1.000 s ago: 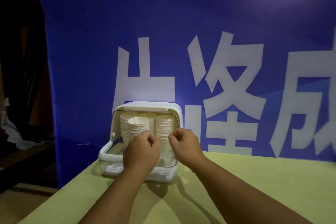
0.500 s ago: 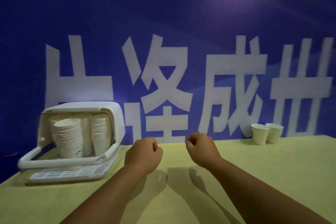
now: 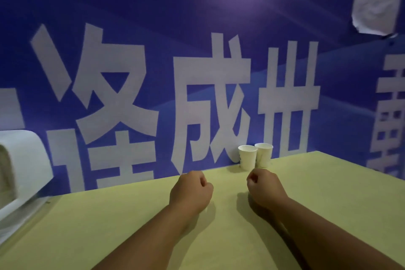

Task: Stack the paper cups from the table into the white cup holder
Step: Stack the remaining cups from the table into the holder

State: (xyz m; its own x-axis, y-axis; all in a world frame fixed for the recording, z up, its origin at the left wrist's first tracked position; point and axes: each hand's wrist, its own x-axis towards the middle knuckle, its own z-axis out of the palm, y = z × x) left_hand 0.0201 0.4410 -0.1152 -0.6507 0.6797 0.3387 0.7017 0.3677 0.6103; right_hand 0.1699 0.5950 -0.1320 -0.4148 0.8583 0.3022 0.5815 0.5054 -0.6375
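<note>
Two white paper cups stand upright and side by side at the table's far edge: the left cup (image 3: 247,157) and the right cup (image 3: 263,155). My right hand (image 3: 265,186) hovers just in front of them, fingers curled, holding nothing. My left hand (image 3: 190,190) is a fist over the table's middle, also holding nothing. The white cup holder (image 3: 24,164) shows only partly at the left edge; its cups are mostly cut off.
The yellow-green table (image 3: 109,226) stretches from the holder to the right. A blue banner (image 3: 197,28) with large white characters hangs right behind the table. A white crumpled sheet (image 3: 375,5) is stuck at the banner's top right.
My view has swung right, so the holder slid to the left edge and the two cups came near centre. Both hands left the holder and moved right, staying curled.
</note>
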